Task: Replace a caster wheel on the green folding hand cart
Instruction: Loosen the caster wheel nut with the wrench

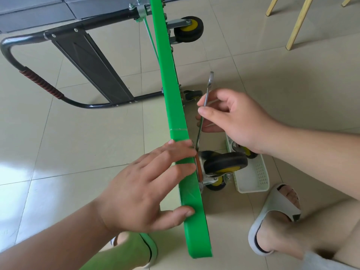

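The green cart deck stands on edge, running from the top centre down to the bottom right. My left hand lies across its upper edge with fingers spread and the thumb against the green face. A black caster with a yellow hub sticks out from the deck's underside just past my fingertips. My right hand pinches a silver wrench by its shaft. The wrench's lower end sits at the caster's mounting plate. Two more casters show farther along the deck.
The black folded handle frame lies on the tiled floor to the left. A white plastic basket holding another caster sits on the floor under my right wrist. My feet in slippers are close by. Wooden chair legs stand top right.
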### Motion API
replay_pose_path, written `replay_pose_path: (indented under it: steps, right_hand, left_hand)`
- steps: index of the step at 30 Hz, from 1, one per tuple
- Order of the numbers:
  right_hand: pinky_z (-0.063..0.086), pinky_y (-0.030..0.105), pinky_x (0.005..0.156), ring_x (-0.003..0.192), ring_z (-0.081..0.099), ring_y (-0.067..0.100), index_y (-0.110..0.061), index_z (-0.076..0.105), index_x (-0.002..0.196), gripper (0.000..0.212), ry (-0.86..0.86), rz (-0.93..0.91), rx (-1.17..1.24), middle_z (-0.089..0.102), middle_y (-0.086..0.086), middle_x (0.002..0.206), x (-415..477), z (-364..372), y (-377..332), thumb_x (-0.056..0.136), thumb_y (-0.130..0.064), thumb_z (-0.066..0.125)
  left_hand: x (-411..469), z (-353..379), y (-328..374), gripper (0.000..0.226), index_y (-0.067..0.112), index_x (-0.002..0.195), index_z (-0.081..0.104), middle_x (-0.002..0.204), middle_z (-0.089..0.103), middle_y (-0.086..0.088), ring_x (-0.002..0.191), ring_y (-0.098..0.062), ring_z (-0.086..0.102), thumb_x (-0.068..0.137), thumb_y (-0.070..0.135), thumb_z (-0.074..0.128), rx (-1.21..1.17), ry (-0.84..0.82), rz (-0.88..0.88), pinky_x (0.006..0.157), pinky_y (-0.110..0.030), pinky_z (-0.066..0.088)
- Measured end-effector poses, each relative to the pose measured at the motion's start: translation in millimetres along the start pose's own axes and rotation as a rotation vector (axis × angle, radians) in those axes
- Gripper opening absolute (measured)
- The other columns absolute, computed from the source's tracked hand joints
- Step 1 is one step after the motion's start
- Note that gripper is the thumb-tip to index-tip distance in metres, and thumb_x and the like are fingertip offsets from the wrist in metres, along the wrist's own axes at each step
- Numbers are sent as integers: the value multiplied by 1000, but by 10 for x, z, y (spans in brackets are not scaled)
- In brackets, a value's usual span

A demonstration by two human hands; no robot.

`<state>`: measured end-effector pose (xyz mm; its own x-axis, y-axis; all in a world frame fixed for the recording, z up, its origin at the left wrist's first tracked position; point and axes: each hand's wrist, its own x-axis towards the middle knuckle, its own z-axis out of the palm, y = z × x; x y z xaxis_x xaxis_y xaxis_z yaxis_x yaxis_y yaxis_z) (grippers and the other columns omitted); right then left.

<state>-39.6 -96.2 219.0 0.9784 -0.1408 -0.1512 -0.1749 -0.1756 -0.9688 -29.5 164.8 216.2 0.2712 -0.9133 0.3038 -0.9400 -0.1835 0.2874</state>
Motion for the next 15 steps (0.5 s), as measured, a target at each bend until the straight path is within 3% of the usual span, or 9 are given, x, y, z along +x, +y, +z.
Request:
replay_pose_path:
  steps: [5, 15]
  right_hand:
    - [61, 46, 92, 91, 77, 19, -16, 70, 108, 10, 18, 55, 38, 79, 0, 94, 108, 26, 56, 99, -20, 66]
    - [64, 40, 83, 88, 77, 22, -9, 68, 112, 16, 52, 146, 66, 77, 10, 99, 219, 25, 87, 101, -20, 64]
  left_hand:
    - [39, -36, 49, 84, 2, 158, 42, 169, 33, -14, 161, -27, 24, 105, 67, 35, 100, -100, -119, 128, -47, 31]
    - [74, -39, -60, 86, 0, 152, 41, 170, 31, -15, 161, -28, 24, 103, 70, 36, 78, -115, -44, 130, -44, 27]
